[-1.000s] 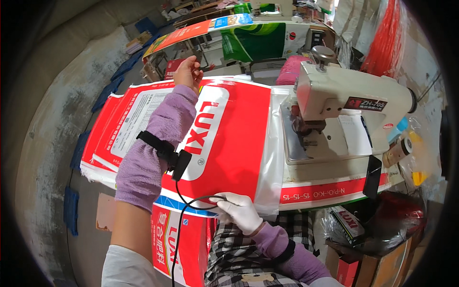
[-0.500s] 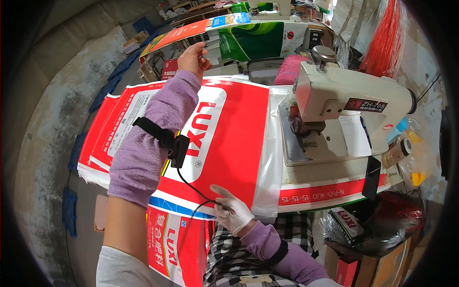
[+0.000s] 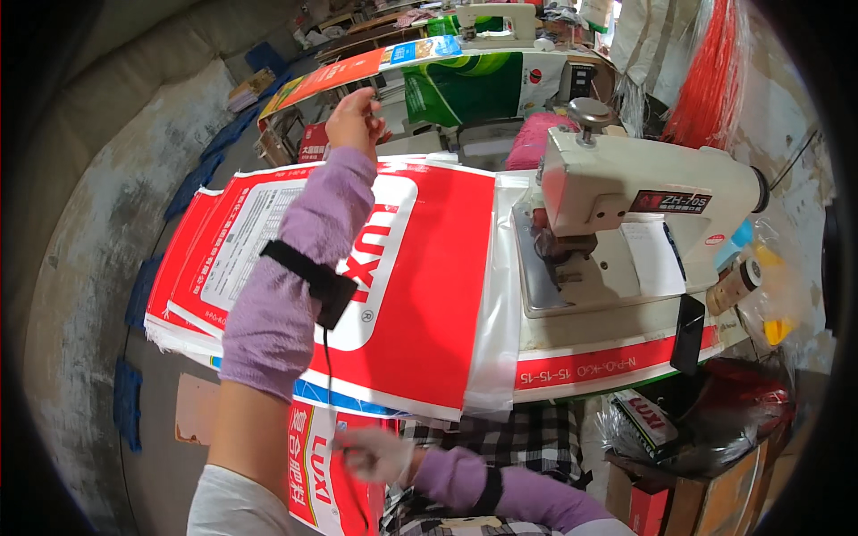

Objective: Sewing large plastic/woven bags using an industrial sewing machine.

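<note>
A stack of flat red-and-white woven sacks [image 3: 438, 295] lies on the table in front of me, with a clear liner [image 3: 493, 304] sticking out along the right side of the top one. My left arm reaches across it in a purple sleeve. Beyond the stack's far edge is my left hand [image 3: 353, 123], bare, its fingers curled; whatever they may hold is hidden. My right hand [image 3: 375, 454], in a white glove, is low over a red-and-white sack [image 3: 313, 473] hanging below the near edge. Motion blurs its fingers. A black cord runs down from the device strapped on my left forearm.
A cream sewing machine [image 3: 643, 179] stands right of the stack, with a dark phone [image 3: 688, 332] and a thread spool [image 3: 735, 284] beside it. Red strands [image 3: 706, 80] hang at the back right. A plastic-wrapped bundle [image 3: 648, 415] sits on a wooden box [image 3: 728, 491].
My right hand has moved down and left, off the top sack's near edge to the hanging sack. My left hand stays beyond the far edge, its wrist slightly turned. The view has shifted a little.
</note>
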Available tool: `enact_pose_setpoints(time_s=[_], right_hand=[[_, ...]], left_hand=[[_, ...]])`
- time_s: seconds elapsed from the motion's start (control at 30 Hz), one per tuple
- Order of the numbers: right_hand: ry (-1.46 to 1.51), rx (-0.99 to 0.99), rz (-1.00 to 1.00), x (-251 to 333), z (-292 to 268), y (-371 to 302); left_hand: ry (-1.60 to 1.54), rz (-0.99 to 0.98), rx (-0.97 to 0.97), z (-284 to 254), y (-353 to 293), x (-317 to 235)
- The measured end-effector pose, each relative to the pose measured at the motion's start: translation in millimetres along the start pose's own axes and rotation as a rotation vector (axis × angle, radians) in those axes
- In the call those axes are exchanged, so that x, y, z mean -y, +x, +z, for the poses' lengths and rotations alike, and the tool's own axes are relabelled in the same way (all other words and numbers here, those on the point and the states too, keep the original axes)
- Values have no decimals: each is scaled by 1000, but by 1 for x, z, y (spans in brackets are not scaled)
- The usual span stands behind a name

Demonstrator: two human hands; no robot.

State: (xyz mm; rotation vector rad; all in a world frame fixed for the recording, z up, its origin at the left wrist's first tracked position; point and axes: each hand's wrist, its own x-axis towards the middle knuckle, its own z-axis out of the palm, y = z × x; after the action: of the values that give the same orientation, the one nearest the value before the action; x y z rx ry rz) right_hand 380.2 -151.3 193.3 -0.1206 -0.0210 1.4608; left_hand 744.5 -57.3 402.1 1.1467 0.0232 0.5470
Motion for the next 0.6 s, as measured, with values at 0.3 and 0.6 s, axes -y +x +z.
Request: enact_pose_setpoints(time_s=[0.3, 0.6], right_hand=[[-1948, -73, 373, 23, 79, -75], [-1532, -162, -187, 84, 52, -261]], left_hand=[[-108, 208, 34, -13, -90, 19], [633, 355, 520, -28, -157, 14]])
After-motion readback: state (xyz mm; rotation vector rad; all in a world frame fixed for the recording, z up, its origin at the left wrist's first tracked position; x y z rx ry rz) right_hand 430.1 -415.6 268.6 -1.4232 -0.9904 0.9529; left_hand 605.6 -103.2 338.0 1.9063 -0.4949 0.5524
